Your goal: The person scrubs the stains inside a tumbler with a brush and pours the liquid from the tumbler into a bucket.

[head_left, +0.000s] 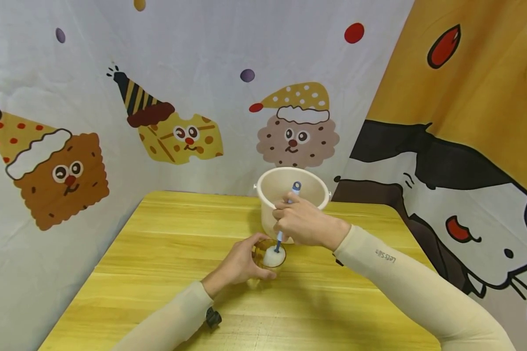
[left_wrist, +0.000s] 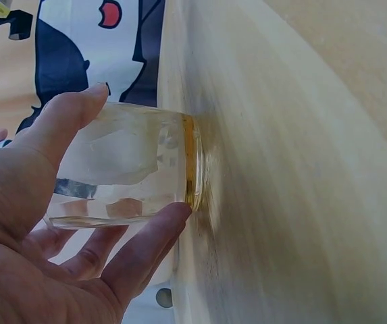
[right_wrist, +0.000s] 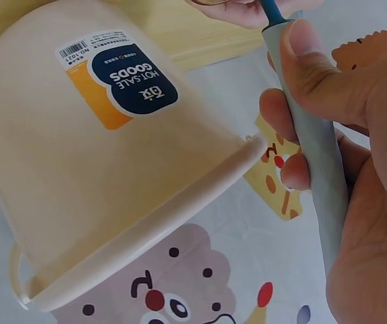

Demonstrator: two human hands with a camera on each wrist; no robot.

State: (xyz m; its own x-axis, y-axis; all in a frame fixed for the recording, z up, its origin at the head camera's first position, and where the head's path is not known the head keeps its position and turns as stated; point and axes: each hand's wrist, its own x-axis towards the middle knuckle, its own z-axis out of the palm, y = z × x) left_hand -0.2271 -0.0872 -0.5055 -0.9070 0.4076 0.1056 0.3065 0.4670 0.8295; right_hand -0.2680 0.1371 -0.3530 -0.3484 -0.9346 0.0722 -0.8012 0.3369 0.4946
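My left hand (head_left: 239, 261) grips an amber-tinted glass cup (head_left: 259, 249), thumb on one side and fingers on the other. The left wrist view has the cup's yellow base (left_wrist: 190, 162) right at the tabletop. Inside the cup is the white sponge head (head_left: 273, 257) of a cup brush, also visible through the clear wall. My right hand (head_left: 305, 222) holds the brush by its light blue handle (right_wrist: 315, 155), with the thumb laid along it. The handle leans over the cup, its looped end uppermost, and a darker blue neck runs down to the sponge.
Just behind both hands a cream bucket (head_left: 268, 214) stands on the yellow wood-grain table (head_left: 193, 219). A label (right_wrist: 129, 81) is stuck on its side. Behind the table hangs a cloth (head_left: 184, 44) printed with cartoon figures.
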